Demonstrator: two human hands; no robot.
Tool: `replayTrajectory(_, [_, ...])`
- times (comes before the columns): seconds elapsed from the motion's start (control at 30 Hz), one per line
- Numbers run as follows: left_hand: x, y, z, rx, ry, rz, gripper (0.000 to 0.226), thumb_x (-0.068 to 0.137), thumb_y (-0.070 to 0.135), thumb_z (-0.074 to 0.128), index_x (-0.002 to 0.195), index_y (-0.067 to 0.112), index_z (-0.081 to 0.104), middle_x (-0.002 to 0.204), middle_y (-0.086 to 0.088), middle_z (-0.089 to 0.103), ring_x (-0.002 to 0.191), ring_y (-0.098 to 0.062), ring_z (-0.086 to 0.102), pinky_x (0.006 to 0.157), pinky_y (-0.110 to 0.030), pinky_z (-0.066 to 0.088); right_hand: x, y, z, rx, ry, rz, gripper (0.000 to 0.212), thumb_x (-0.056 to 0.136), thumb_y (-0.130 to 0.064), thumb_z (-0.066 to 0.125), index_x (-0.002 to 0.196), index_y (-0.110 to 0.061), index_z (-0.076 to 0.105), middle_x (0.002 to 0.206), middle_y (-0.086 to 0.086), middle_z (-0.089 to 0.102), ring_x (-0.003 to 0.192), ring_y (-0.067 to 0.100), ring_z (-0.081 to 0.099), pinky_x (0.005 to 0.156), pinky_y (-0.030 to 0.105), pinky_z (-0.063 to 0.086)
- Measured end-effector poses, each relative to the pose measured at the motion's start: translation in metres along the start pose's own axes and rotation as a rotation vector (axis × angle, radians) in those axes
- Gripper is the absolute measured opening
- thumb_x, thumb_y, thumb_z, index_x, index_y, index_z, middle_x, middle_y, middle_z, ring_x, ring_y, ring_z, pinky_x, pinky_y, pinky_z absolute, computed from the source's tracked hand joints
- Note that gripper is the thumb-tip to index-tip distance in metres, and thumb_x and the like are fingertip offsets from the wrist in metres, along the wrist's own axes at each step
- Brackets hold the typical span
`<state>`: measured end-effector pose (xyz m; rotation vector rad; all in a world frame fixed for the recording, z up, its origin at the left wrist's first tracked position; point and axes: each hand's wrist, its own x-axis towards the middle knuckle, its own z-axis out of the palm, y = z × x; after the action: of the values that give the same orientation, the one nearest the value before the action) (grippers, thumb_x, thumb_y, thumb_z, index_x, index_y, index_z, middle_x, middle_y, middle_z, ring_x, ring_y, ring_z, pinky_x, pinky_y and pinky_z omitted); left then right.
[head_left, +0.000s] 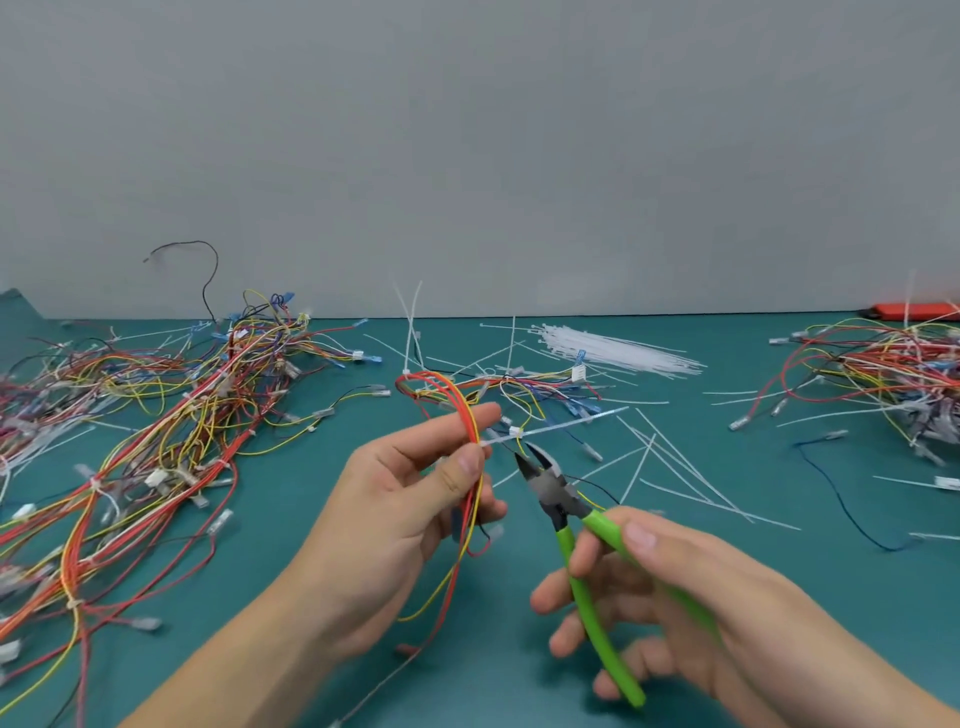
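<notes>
I'd bring the cutters (550, 480) up flush to the head of the tie (561, 423) and square across its tail, jaws parted, fingers of my right hand (675, 587) curled round the green handles. Blades stay clear of the wires (470, 415), then one squeeze so no sharp stub is left. My left hand (410, 499) pinches the wires above the desk (311, 571), just where the tie circles them. The tail's long axis runs nearly level, tip pointing right and slightly away from me.

A white cable tie (561, 426) juts rightward from the upright red-and-yellow wire bundle (466, 415), green-handled cutters (558, 493) apparently open just beneath.
</notes>
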<state>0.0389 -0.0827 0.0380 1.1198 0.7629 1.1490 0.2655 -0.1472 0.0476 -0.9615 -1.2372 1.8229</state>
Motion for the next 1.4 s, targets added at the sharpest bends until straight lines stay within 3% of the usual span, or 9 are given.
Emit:
replayTrajectory(0.1, [-0.002,-0.001,0.002,0.040,0.028,0.006,0.040,0.082,0.024,0.078,0.122,0.023,0.076,0.073,-0.006,0.062,0.067,-0.020,0.066,0.078,-0.044,0.053,0.002,0.007,0.002,-0.065,0.075,0.001,0.038,0.091,-0.052,0.053,0.098,-0.019,0.068,0.115,0.015,0.074,0.101,0.038,0.071,0.075,0.044,0.056])
replayTrajectory(0.17, [-0.002,-0.001,0.004,0.052,0.062,0.025,0.042,0.076,0.018,0.087,0.116,0.021,0.079,0.075,-0.006,0.062,0.065,-0.023,0.067,0.069,-0.036,0.057,0.004,0.012,0.004,-0.128,0.143,-0.016,0.035,0.091,-0.049,0.047,0.095,-0.022,0.069,0.113,0.010,0.075,0.099,0.034,0.072,0.075,0.041,0.056])
replayTrajectory(0.23, [-0.003,-0.001,0.005,0.034,0.082,0.044,0.038,0.074,0.017,0.084,0.111,0.016,0.080,0.081,-0.006,0.064,0.063,-0.024,0.067,0.064,-0.032,0.058,0.004,0.015,0.007,-0.185,0.194,-0.039,0.033,0.088,-0.050,0.046,0.093,-0.028,0.070,0.111,0.005,0.076,0.098,0.030,0.072,0.074,0.039,0.056])
replayTrajectory(0.37, [-0.005,-0.003,0.008,0.027,0.071,0.051,0.031,0.075,0.013,0.085,0.105,0.012,0.080,0.083,-0.004,0.067,0.064,-0.028,0.069,0.060,-0.032,0.057,0.003,0.017,0.013,-0.263,0.218,-0.070,0.031,0.088,-0.051,0.045,0.092,-0.032,0.070,0.109,0.000,0.075,0.095,0.023,0.072,0.075,0.034,0.056])
replayTrajectory(0.5, [-0.005,-0.001,0.009,0.000,0.083,0.025,0.034,0.069,0.014,0.089,0.102,0.012,0.079,0.081,-0.008,0.066,0.065,-0.030,0.071,0.058,-0.034,0.058,0.002,0.017,0.014,-0.346,0.253,-0.094,0.031,0.088,-0.050,0.043,0.093,-0.034,0.070,0.108,-0.005,0.075,0.092,0.019,0.072,0.078,0.039,0.058])
replayTrajectory(0.67, [-0.005,-0.001,0.009,-0.034,0.065,-0.005,0.034,0.068,0.019,0.086,0.101,0.012,0.079,0.081,-0.008,0.066,0.065,-0.028,0.070,0.061,-0.035,0.060,0.002,0.017,0.014,-0.354,0.262,-0.091,0.031,0.087,-0.050,0.044,0.093,-0.033,0.070,0.104,-0.003,0.076,0.088,0.019,0.072,0.075,0.038,0.057])
replayTrajectory(0.83, [-0.007,-0.003,0.011,-0.028,0.067,-0.026,0.031,0.070,0.018,0.084,0.100,0.013,0.079,0.080,-0.007,0.066,0.064,-0.028,0.071,0.059,-0.033,0.059,0.001,0.019,0.015,-0.351,0.259,-0.119,0.043,0.077,-0.065,0.047,0.097,-0.035,0.070,0.105,-0.003,0.075,0.085,0.017,0.071,0.072,0.035,0.055])
replayTrajectory(1.13, [-0.009,-0.005,0.013,-0.008,0.092,-0.055,0.037,0.064,0.022,0.088,0.099,0.013,0.079,0.083,-0.010,0.068,0.067,-0.031,0.073,0.057,-0.031,0.058,0.002,0.024,0.014,-0.328,0.287,-0.120,0.034,0.078,-0.067,0.048,0.103,-0.048,0.061,0.100,-0.001,0.076,0.079,0.020,0.069,0.067,0.034,0.055])
replayTrajectory(1.4, [-0.010,-0.006,0.014,0.006,0.115,-0.053,0.039,0.062,0.017,0.094,0.095,0.008,0.075,0.084,-0.012,0.070,0.068,-0.032,0.074,0.056,-0.032,0.057,0.002,0.024,0.015,-0.364,0.264,-0.101,0.038,0.082,-0.064,0.047,0.104,-0.039,0.065,0.097,-0.002,0.074,0.075,0.019,0.066,0.065,0.032,0.053])
